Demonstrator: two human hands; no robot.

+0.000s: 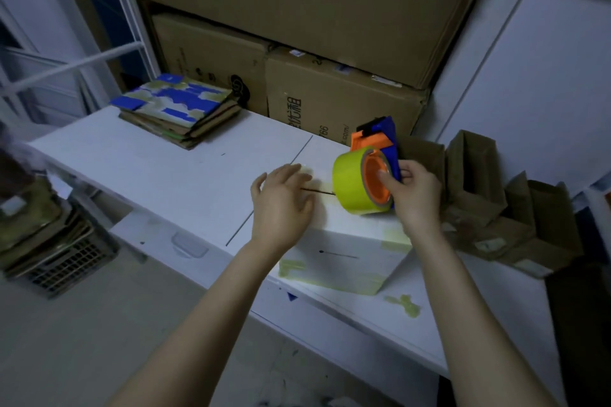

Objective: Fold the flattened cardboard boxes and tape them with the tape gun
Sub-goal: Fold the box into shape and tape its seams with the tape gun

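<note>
From where I stand, the job looks to be in its middle. 1 white box (344, 261) stands folded up on the white table (158, 172), its top flaps shut. The seam between them shows as a dark slit that I judge is not yet taped, though a pale greenish patch by the far fingertips may be the start of a strip; I cannot tell. Scraps of greenish tape cling to the box's lower front edge and right corner. At the back left of the table lies a stack of flattened boxes (180, 111), so there looks to be plenty left to fold. On the right, several brown boxes (476, 175) stand opened out with their tops gaping, and whether their bottoms are taped is hidden from me. The left hand (281, 198) lies flat on top of the white box, fingers straight and spread, pressing the flaps down just left of the slit. The right hand (415, 196) grips the tape gun (380, 149), fingers curled behind its blue body and the thumb laid on the orange hub. The yellow-green roll (348, 183) rests over the right end of the seam, near the left fingertips but apart from them.
</note>
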